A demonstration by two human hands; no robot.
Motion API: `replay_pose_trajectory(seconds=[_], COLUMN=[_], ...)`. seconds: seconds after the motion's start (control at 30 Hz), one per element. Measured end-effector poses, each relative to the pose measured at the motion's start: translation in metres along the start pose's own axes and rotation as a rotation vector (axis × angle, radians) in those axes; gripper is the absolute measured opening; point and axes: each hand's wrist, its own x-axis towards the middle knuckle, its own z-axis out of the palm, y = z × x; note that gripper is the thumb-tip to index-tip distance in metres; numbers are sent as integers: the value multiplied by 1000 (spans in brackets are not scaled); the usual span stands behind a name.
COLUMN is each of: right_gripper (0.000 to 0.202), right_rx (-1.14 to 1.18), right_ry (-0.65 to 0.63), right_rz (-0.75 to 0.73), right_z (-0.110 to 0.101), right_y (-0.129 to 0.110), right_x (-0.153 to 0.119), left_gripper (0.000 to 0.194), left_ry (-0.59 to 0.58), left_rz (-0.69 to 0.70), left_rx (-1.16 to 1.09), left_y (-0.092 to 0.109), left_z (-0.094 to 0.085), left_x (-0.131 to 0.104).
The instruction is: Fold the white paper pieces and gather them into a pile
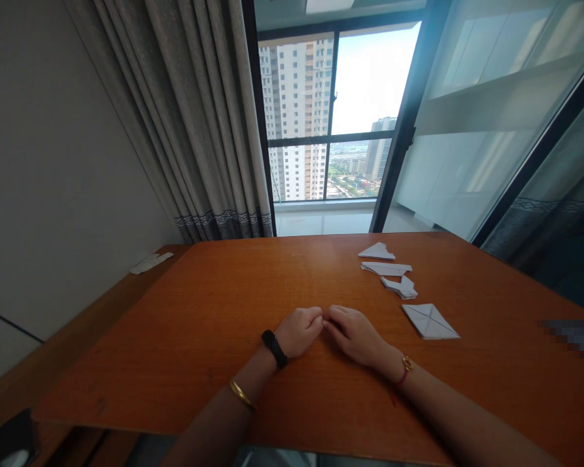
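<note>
Left hand (299, 329) meets right hand (357, 334), fingers curled (holding what, I can't tell); to their right, three cutouts (387, 269) look done, folded square (429, 322) uncut.

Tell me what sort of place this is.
Probably a room in a high-rise home, though that's a guess: a long curtain, a wooden table, and a window looking out from high up at tall buildings.
</note>
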Motion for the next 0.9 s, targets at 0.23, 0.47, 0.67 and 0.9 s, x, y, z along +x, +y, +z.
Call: replay_pose_trajectory(seconds=[0.23, 0.47, 0.67, 0.9], right_gripper=[19, 18, 19, 20], right_rx=[4, 125, 159, 196], right_ry=[11, 43, 27, 40], right_rz=[-3, 67, 86, 99], right_z=[-1, 1, 0, -1], right_y=[-1, 1, 3, 0], right_x=[0, 0, 0, 0], left_gripper=[27, 23, 23, 25], left_ry=[-14, 19, -4, -29], left_rz=[-6, 9, 5, -10], left_rx=[-48, -12, 15, -43], left_y=[2, 3, 5, 8], left_z=[-3, -2, -3, -6], left_x=[-1, -2, -2, -1])
